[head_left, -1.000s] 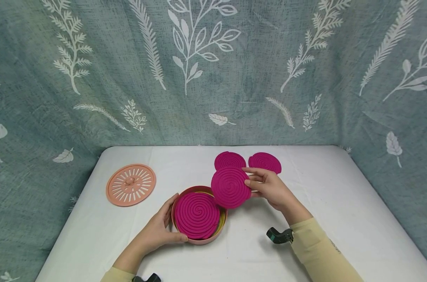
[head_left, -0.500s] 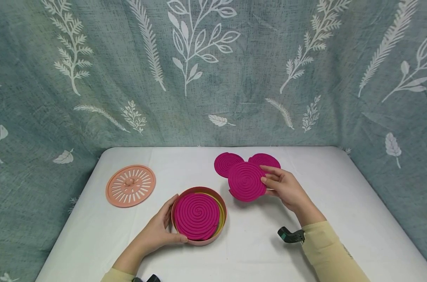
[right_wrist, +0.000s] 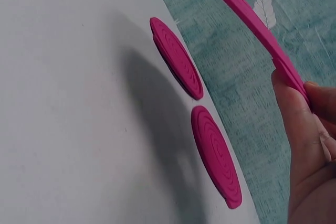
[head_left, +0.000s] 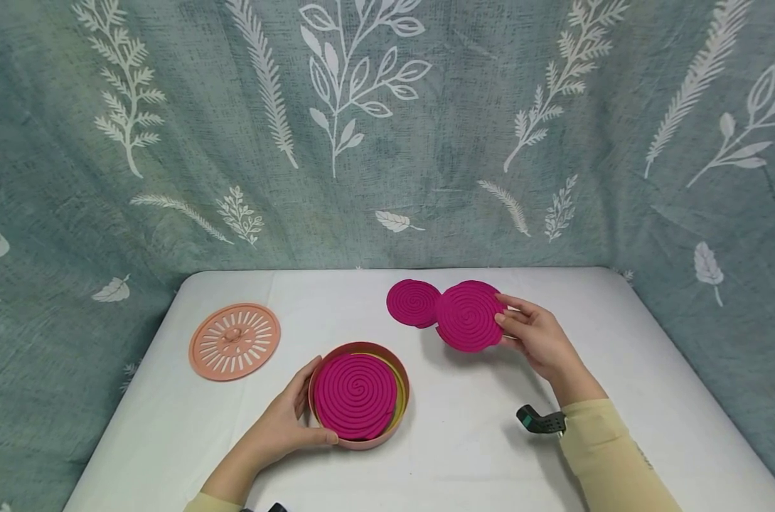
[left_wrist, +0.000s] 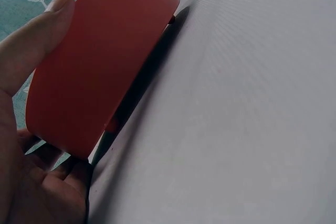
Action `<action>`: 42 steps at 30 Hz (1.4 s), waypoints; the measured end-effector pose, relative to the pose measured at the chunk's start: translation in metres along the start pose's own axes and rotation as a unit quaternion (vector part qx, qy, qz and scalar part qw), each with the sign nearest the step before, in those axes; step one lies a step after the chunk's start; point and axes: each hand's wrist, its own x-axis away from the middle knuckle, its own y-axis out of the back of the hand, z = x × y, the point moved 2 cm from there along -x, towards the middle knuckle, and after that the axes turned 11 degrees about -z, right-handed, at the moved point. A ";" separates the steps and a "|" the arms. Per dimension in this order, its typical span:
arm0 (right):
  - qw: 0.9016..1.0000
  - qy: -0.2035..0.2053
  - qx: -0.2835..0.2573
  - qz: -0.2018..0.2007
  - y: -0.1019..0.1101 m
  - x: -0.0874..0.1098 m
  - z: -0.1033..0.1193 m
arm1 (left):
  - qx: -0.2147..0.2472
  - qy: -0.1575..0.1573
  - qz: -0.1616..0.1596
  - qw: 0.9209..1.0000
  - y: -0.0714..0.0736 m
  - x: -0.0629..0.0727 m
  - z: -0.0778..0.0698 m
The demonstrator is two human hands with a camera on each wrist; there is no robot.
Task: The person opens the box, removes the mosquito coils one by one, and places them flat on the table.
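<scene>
My right hand (head_left: 541, 345) pinches a magenta spiral mosquito coil (head_left: 469, 316) by its right edge, between thumb and fingers. The held coil is raised above the table; in the right wrist view it shows nearly edge-on, slightly bowed. Two more coils lie on the table, seen there as an upper coil (right_wrist: 176, 59) and a lower coil (right_wrist: 215, 156). The held one hides one of them in the head view. My left hand (head_left: 281, 427) grips the side of a round pink tin (head_left: 405, 398). Inside it sits another magenta coil (head_left: 355, 395), with a yellow edge around it.
A round peach lid (head_left: 234, 341) with radial slots and a small knob lies at the left. The white table (head_left: 464, 455) meets a leaf-patterned teal curtain (head_left: 387, 142) at its back and sides.
My right hand has carried the coil to the right, away from the tin, until it overlaps the coil at the back right. The left hand stays on the tin.
</scene>
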 end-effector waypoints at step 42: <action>0.991 -0.036 -0.041 -0.122 0.098 -0.039 -0.006 | 0.002 0.008 0.002 1.000 0.001 0.000 -0.003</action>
